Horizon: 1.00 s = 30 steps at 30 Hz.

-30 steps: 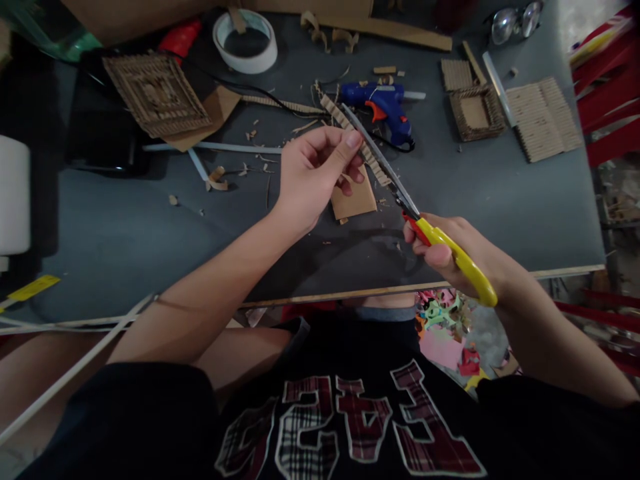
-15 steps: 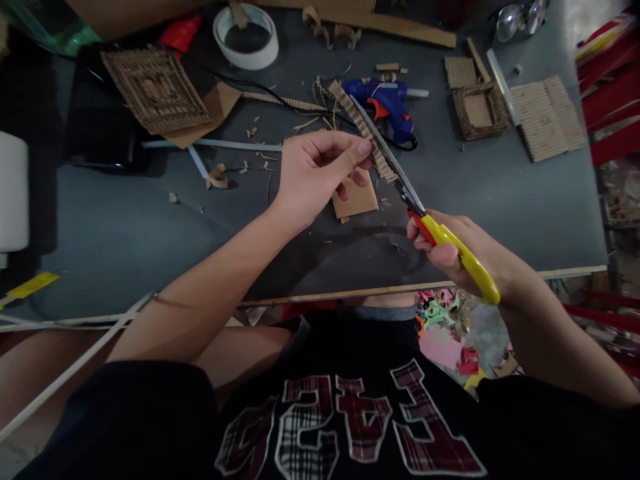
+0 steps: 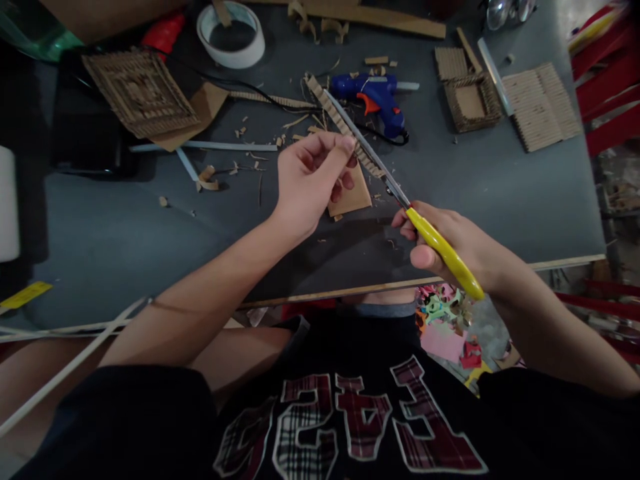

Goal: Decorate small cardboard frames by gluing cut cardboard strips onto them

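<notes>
My left hand (image 3: pixel 315 177) pinches a narrow strip of corrugated cardboard (image 3: pixel 333 110) between thumb and fingers. Scissors with yellow handles (image 3: pixel 443 250) are in my right hand (image 3: pixel 450 233), their blades lying along the strip's right edge. Whether the blades are fully closed cannot be made out. Under my left fingers lies a flat cardboard square (image 3: pixel 356 193), partly covered by the hand. Just behind the blades rests a blue glue gun (image 3: pixel 377 93) with an orange trigger.
Back left are a ridged cardboard panel (image 3: pixel 143 93) and a white tape roll (image 3: pixel 250 47). A small cardboard box (image 3: pixel 473 103) and a corrugated sheet (image 3: pixel 543 107) lie at right. Glue sticks (image 3: pixel 230 145) and scraps are scattered around. The table's front edge (image 3: pixel 320 295) runs before my body.
The whole view has shifted slightly, so table items appear further left. The scissors have turned a little and their red part no longer shows; my left hand still pinches the strip.
</notes>
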### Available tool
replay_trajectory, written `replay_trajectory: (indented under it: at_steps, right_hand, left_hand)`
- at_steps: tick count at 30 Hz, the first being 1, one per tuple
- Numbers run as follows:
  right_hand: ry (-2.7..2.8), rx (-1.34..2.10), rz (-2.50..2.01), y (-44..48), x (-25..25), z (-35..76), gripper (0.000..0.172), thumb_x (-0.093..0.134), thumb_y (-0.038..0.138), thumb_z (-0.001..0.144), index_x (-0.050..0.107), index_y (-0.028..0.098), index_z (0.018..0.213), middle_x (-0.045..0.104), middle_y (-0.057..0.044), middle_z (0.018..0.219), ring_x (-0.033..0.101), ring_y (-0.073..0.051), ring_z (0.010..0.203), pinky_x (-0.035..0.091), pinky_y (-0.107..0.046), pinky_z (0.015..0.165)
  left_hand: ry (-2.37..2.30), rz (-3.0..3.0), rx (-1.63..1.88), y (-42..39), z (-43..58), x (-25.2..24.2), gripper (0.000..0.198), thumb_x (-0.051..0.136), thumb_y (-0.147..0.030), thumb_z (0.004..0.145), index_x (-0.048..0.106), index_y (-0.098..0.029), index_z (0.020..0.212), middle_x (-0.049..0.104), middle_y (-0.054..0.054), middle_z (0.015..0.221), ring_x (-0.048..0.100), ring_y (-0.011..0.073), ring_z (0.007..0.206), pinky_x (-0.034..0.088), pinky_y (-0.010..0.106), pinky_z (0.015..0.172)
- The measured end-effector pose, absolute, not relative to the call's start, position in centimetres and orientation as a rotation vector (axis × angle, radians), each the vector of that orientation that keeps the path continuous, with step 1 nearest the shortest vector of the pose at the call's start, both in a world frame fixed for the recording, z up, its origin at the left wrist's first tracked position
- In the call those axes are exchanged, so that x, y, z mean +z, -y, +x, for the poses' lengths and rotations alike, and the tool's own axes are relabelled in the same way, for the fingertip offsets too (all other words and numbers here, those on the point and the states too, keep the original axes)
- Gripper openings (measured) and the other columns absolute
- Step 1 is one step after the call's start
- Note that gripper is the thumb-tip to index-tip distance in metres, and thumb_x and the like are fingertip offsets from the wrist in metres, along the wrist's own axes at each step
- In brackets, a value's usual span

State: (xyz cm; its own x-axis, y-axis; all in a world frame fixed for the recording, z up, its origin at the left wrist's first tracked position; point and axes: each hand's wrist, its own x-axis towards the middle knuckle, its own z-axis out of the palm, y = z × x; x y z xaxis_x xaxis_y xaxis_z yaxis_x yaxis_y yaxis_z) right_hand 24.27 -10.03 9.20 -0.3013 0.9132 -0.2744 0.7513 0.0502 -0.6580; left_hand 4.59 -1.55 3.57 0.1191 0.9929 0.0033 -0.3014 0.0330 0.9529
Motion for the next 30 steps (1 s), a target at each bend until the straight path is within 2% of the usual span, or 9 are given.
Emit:
replay_trajectory:
  at_steps: [3, 8, 12, 18, 22, 30]
  right_hand:
    - [2.130, 1.099, -1.686, 10.0, 9.2, 24.4, 0.091, 0.029, 0.099, 0.069, 0.058, 0.018, 0.096, 0.059, -0.006, 0.080, 0.054, -0.017, 0.069, 0.039, -0.032, 0.066]
    - [2.142, 1.182, -1.653, 9.7, 9.5, 24.3, 0.088, 0.025, 0.098, 0.072, 0.057, 0.019, 0.093, 0.052, -0.001, 0.071, 0.048, -0.015, 0.062, 0.034, -0.031, 0.060]
    - [2.147, 1.150, -1.640, 9.6, 9.2, 24.2, 0.088, 0.023, 0.099, 0.071, 0.055, 0.019, 0.087, 0.049, 0.001, 0.068, 0.043, -0.013, 0.058, 0.031, -0.031, 0.059]
    - [2.161, 1.067, -1.682, 9.6, 9.0, 24.0, 0.086, 0.021, 0.098, 0.072, 0.054, 0.020, 0.085, 0.049, 0.001, 0.065, 0.044, -0.013, 0.058, 0.032, -0.031, 0.060]
    - [2.203, 1.111, -1.646, 9.1, 9.4, 24.0, 0.090, 0.017, 0.099, 0.072, 0.056, 0.019, 0.088, 0.053, -0.001, 0.068, 0.047, -0.015, 0.060, 0.034, -0.031, 0.060]
    - [2.171, 1.210, -1.537, 7.8, 9.5, 24.7, 0.096, 0.027, 0.103, 0.061, 0.059, 0.018, 0.092, 0.060, -0.004, 0.077, 0.051, -0.015, 0.064, 0.037, -0.030, 0.060]
  left_hand:
    - [-0.912, 0.990, 1.238, 1.7, 4.7, 3.6, 0.022, 0.065, -0.027, 0.091, 0.060, -0.022, 0.070, 0.058, -0.004, 0.064, 0.051, 0.0034, 0.044, 0.033, 0.020, 0.035]
    - [-0.954, 1.049, 1.176, 1.4, 4.7, 3.1, 0.027, 0.068, -0.043, 0.090, 0.062, -0.020, 0.078, 0.063, -0.001, 0.071, 0.059, 0.0057, 0.054, 0.036, 0.017, 0.041]
    - [-0.908, 1.016, 1.206, 1.1, 4.8, 2.7, 0.029, 0.066, -0.041, 0.092, 0.060, -0.017, 0.077, 0.061, -0.001, 0.070, 0.058, 0.0050, 0.053, 0.038, 0.014, 0.042]
    - [-0.934, 1.056, 1.214, 0.6, 4.8, 1.8, 0.031, 0.067, -0.047, 0.090, 0.060, -0.017, 0.083, 0.059, -0.001, 0.072, 0.071, 0.0111, 0.072, 0.051, 0.015, 0.057]
    - [-0.953, 1.048, 1.248, 0.8, 4.8, 2.1, 0.035, 0.068, -0.050, 0.089, 0.060, -0.017, 0.081, 0.060, -0.001, 0.071, 0.071, 0.0107, 0.069, 0.053, 0.016, 0.056]
    - [-1.004, 0.920, 1.134, 0.7, 4.3, 4.0, 0.028, 0.069, -0.036, 0.092, 0.058, -0.018, 0.073, 0.058, -0.005, 0.060, 0.063, 0.0037, 0.051, 0.046, 0.010, 0.045]
